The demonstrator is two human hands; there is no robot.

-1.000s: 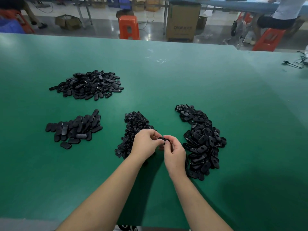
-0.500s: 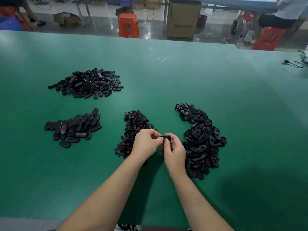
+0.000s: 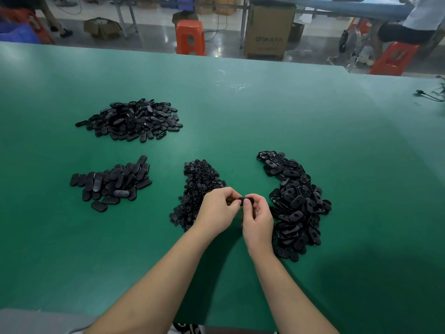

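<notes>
My left hand (image 3: 218,208) and right hand (image 3: 258,219) both pinch one black part (image 3: 248,201) between them, long axis left-to-right, toward the desk's (image 3: 337,116) near edge.

Head-worn wide-angle view, forward and down, close over left hand (image 3: 218,210) and right hand (image 3: 258,220)

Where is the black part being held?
Head view, lower centre: the black part is pinched by left hand and right hand, between the middle pile and right pile.
</notes>
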